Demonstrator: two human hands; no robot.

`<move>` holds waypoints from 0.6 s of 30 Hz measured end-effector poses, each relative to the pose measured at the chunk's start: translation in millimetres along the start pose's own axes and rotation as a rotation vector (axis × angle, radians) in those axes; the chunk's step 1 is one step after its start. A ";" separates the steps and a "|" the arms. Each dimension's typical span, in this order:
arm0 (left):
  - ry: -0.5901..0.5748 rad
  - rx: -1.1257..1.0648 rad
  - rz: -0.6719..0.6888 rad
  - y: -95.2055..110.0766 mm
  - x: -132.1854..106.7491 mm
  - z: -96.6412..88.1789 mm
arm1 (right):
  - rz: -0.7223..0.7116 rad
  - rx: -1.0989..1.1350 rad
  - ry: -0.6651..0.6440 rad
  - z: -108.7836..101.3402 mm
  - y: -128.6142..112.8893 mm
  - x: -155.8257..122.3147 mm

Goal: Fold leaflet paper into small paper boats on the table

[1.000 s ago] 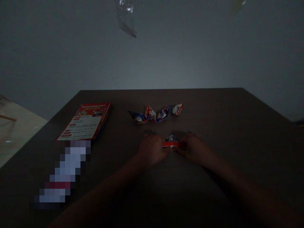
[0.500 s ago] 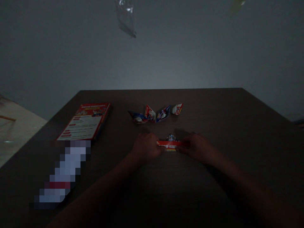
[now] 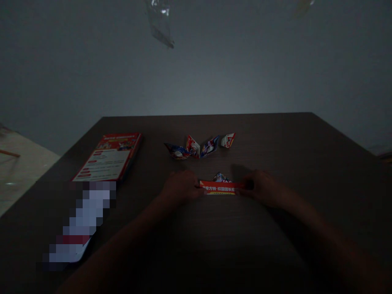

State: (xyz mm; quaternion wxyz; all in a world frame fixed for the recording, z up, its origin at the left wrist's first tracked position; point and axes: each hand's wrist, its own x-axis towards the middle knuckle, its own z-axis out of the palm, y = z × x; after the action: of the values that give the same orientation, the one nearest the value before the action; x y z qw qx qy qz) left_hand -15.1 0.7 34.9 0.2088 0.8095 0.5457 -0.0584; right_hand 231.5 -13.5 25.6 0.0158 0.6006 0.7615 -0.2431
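Folded paper (image 3: 219, 188), red with white lettering, is located between the hands at the dark table (image 3: 275, 151). Left hand (image 3: 181, 185) is clamped on its left end, right hand (image 3: 261, 188) on its right (fingertips partly obscured by shadow). Four folded shapes (image 3: 210, 147) sit beyond, near a booklet (image 3: 105, 161).

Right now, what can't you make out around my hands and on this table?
All in the head view:
- Left end of the red printed paper: covered by the left hand.
- Its right end: covered by the right hand.
- Details of the long pale object: blurred by mosaic blocks.
- Fine print on the leaflet stack: too small and dim.
- Top of the clear bag: cut off by the upper edge.
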 end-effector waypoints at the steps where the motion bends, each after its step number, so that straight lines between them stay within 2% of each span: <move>1: -0.007 -0.004 0.002 -1.7 -0.2 -0.8 | 0.005 0.005 -0.006 -0.7 2.1 -0.2; 10: -0.056 -0.099 -0.032 -22.9 1.7 0.8 | 0.058 0.085 -0.084 -7.5 17.4 -1.1; 18: -0.067 -0.152 -0.042 -23.9 0.2 -0.9 | 0.059 0.114 -0.093 -9.6 22.5 -0.9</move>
State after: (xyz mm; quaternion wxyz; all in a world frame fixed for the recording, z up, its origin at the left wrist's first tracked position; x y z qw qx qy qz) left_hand -36.8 8.8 29.2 0.2865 0.7774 0.5579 -0.0479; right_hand 255.1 -7.0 26.4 0.0242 0.6110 0.7268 -0.3130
